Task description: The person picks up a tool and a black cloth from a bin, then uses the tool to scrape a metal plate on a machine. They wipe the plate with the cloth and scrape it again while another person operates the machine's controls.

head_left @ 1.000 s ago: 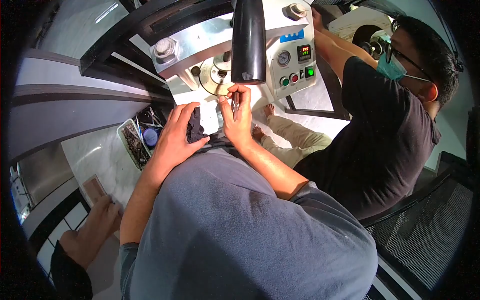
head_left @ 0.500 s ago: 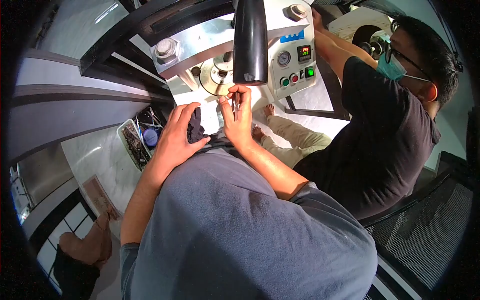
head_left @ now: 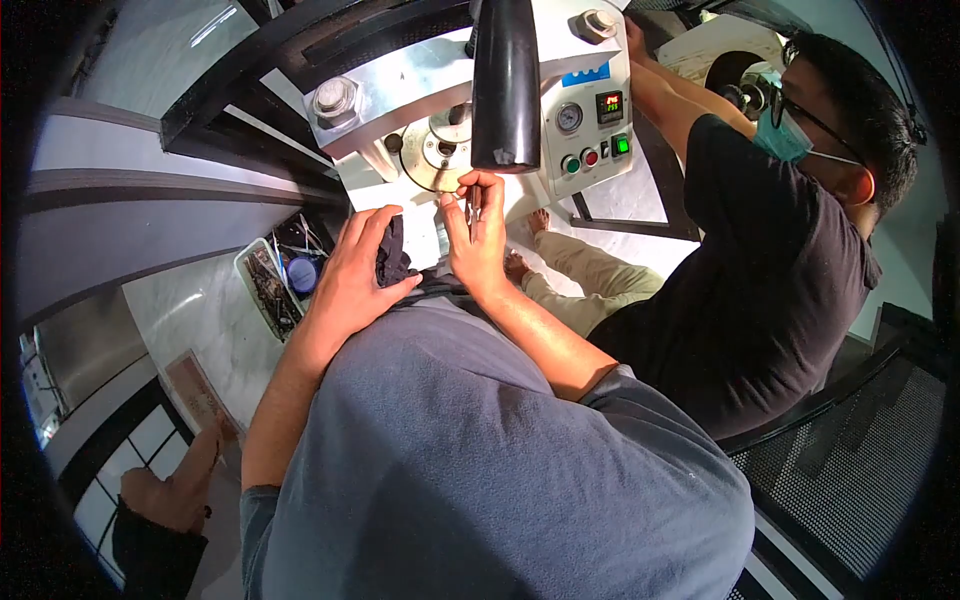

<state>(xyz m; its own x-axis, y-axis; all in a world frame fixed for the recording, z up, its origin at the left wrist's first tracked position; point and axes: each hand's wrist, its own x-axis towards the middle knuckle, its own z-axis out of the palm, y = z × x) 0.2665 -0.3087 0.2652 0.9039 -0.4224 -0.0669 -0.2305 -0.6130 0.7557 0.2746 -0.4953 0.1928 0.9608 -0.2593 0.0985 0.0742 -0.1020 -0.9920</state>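
Observation:
My left hand (head_left: 352,272) rests at the near edge of a white press machine (head_left: 425,72), thumb spread, curled around a bunched black cloth (head_left: 394,256). Part of the cloth is hidden by the fingers. A slim metal tool (head_left: 474,212) is pinched in my right hand (head_left: 478,232), upright between thumb and fingers; its exact kind is not clear. The fingertips sit just below the round metal disc (head_left: 424,172) of the press. Above that hand, a thick black handle (head_left: 506,90) hangs over the machine and covers part of it.
To the right is a control panel (head_left: 590,135) with a gauge, lit display and buttons. A masked co-worker (head_left: 770,260) reaches past the machine. A white bin of small items (head_left: 262,285) stands at the left. Another person's bare limb (head_left: 170,495) shows at lower left.
Both my hands keep almost the same position and hold. At lower left, the other person's limb has shifted slightly. The press and handle look barely displaced in view.

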